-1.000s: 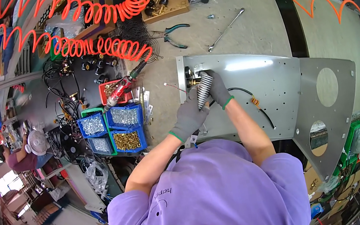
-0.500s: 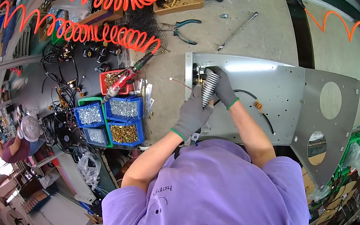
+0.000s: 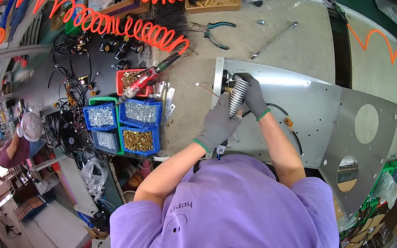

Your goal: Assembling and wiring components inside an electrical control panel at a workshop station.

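Evidently, in the head view, fitting is under way: both gloved hands, left hand [image 3: 217, 125] and right hand [image 3: 253, 94], close around a ribbed silver part [image 3: 237, 97] at the grey metal panel's [image 3: 306, 105] near-left corner on the bench [image 3: 296, 48]. Next, I judge, it needs steady seating against the panel.

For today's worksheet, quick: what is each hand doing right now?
Left hand: closed around the lower end of the ribbed metal part.
Right hand: closed on the same part's upper side.

Gloved hands [image 3: 236, 109] on ribbed cylinder [image 3: 237, 97]
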